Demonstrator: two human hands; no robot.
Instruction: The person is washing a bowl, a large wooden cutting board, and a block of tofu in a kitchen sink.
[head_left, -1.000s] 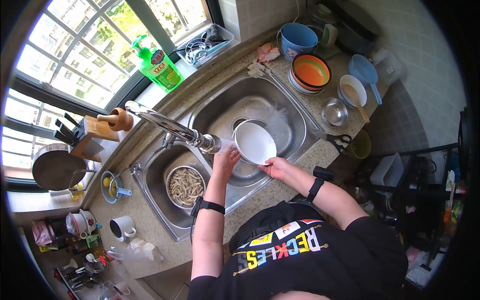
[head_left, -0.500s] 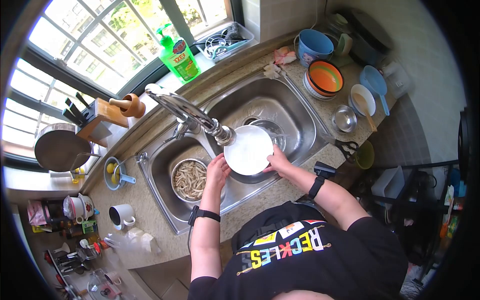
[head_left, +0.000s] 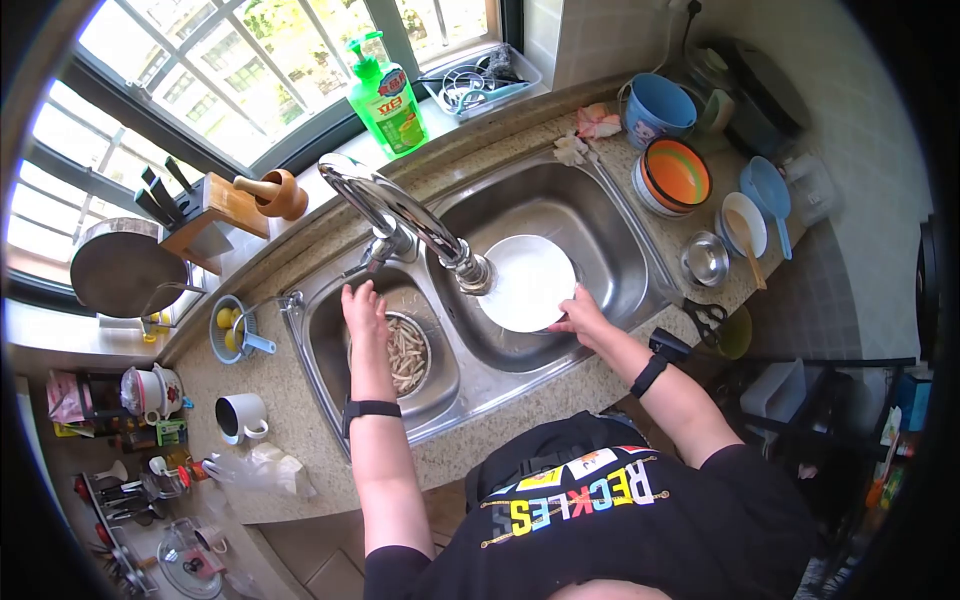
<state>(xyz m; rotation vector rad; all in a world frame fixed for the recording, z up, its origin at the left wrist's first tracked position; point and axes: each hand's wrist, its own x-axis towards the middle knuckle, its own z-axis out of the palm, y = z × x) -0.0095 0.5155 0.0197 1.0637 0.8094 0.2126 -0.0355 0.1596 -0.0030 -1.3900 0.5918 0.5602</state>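
As our right hand (head_left: 582, 318) pinches the round white plate (head_left: 525, 280), our left hand (head_left: 365, 315) is spread flat. It's at the plate's nine o'clock.

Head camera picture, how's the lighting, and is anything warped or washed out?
Head view: strong fisheye with black corners, the window frame bowed; daylight through it is bright; the faucet glints; the white plate in the right hand is blown out, no surface detail.
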